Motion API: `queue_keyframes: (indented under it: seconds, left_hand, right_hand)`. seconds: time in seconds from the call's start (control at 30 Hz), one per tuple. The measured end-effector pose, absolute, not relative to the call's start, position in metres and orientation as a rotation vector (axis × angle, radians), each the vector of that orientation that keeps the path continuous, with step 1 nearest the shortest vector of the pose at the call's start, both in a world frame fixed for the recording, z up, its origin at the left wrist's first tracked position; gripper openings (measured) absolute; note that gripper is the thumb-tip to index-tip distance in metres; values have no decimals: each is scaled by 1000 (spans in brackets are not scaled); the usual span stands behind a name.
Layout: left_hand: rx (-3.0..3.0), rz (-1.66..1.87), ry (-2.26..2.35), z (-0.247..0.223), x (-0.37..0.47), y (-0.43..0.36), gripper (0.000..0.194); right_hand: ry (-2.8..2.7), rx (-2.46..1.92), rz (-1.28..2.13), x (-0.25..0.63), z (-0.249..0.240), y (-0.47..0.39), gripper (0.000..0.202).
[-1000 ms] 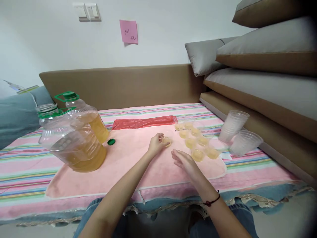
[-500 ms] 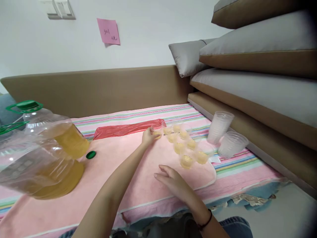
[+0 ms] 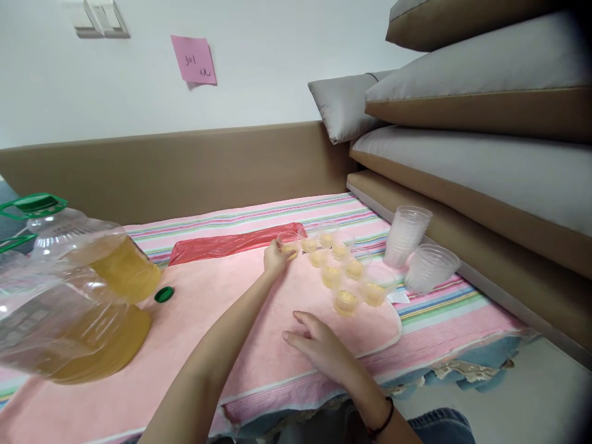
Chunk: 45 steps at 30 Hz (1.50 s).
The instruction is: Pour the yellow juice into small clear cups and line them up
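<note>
My left hand [image 3: 276,258] reaches to the far left end of the cups and is closed around a clear plastic cup [image 3: 289,245] with a little yellow liquid in its bottom. Beside it, several more clear cups [image 3: 331,276] stand close together in two rows, each holding a low level of the same liquid. My right hand [image 3: 319,345] hovers over the pink towel [image 3: 213,308], fingers apart and holding nothing. The nearest cup [image 3: 345,302] to it stands just beyond its fingertips.
Two large jugs [image 3: 92,339] of yellow liquid stand at left, with a green cap [image 3: 164,294] nearby. A red plastic bag [image 3: 231,243] lies behind the towel. Two stacks of cups, one upright [image 3: 407,237] and one tilted [image 3: 431,269], sit at right beside piled cushions [image 3: 472,154].
The view has shifted slightly, moving the scene a little to the left. My left hand stays at the same cup, and my right hand keeps nearly the same open pose.
</note>
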State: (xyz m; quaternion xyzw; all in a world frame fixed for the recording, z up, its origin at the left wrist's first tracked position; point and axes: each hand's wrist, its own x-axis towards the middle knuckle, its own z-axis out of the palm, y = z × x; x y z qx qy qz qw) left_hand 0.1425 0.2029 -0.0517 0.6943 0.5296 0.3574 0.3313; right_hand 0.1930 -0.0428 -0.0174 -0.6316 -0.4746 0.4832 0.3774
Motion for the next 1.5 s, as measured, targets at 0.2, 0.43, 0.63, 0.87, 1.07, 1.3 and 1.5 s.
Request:
queue_keyframes:
  seconds: [0.2,0.43,0.63,0.87,1.07,1.3,1.5]
  left_hand:
    - [1806,946,1406,-51,144,199,35]
    - [1803,945,1377,-44,141,192,36]
    - [1870,1123,1322,-20,136,171,73]
    - [2140,1182,898,31,164,119,38]
    - [2293,927,493,55,232,63,17]
    - [2309,662,410,46,316,39,55]
    - [2299,660,381,37,345,38,69]
  right_hand:
    - [-1192,-1594,1206,190,-19,-42,71]
    - [-1121,-1542,1200,191,-24,-40,72]
    - [-980,-1359,1069,201,-14,-36,49]
    - [-591,-1229,362,263,20,-51,27]
    - [-207,-1283,-73,336,1,-63,39]
    - [-164,-1288,32,361,-12,-57,56]
    - [-219,-1256,107,359,-7,-58,57]
